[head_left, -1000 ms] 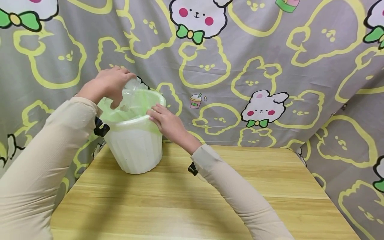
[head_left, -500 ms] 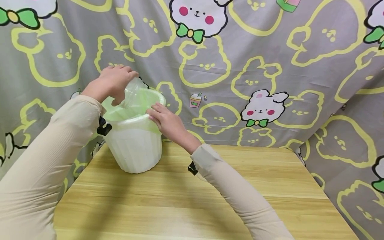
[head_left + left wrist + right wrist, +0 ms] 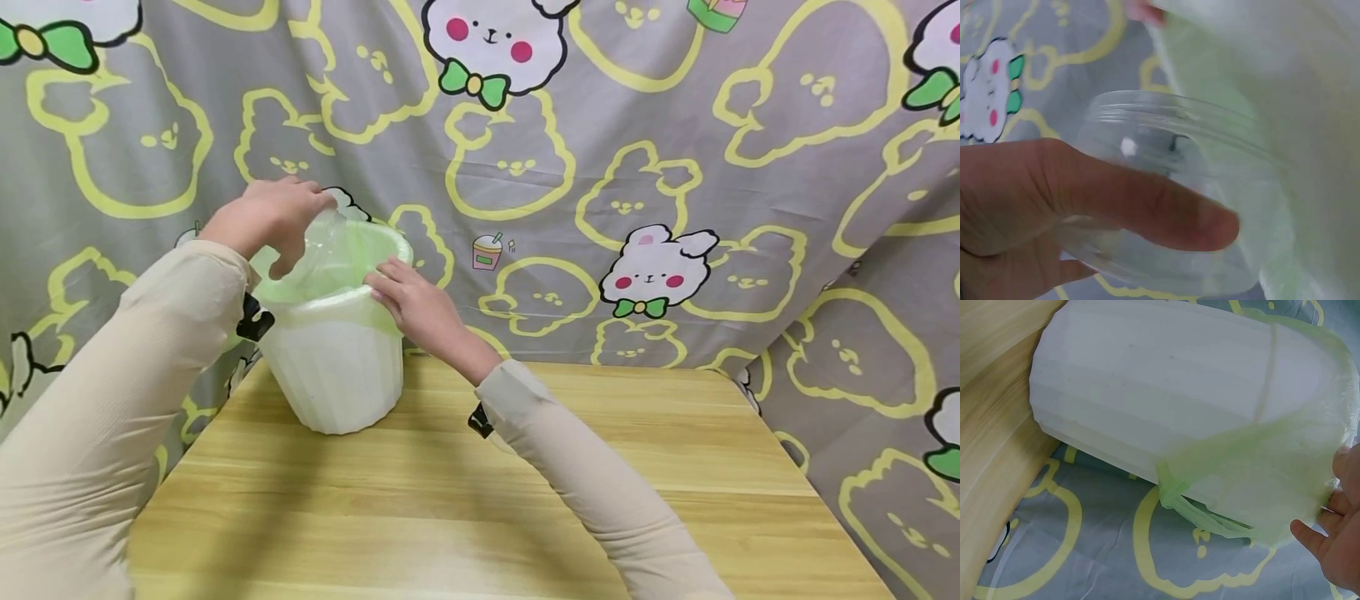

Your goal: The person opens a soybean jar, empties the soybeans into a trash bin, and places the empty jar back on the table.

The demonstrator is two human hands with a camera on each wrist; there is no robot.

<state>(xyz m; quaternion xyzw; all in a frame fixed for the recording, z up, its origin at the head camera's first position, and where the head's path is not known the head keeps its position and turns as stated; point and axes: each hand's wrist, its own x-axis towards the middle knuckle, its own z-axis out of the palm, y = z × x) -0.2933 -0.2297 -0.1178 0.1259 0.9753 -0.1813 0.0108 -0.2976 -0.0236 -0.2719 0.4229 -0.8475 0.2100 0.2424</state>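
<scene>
My left hand [image 3: 266,221] is over the mouth of a white trash bin [image 3: 337,375] and grips a clear plastic jar [image 3: 1166,134]. In the left wrist view the thumb lies across the jar's side, and ridges like a screw thread run round one end. The head view shows only part of the jar, tilted against the bin's inside. A pale green bag [image 3: 356,258] lines the bin and folds over its rim. My right hand [image 3: 420,304] holds the rim at the near right; its fingers press the bag [image 3: 1272,469] there.
The bin stands upright at the back left of a wooden table [image 3: 465,483]. A grey curtain [image 3: 540,142] with yellow outlines and white rabbits hangs close behind it and along both sides.
My left hand rose slightly to the right with the jar, then came back down and left, the jar sinking lower into the bin's mouth. My right hand has stayed on the rim.
</scene>
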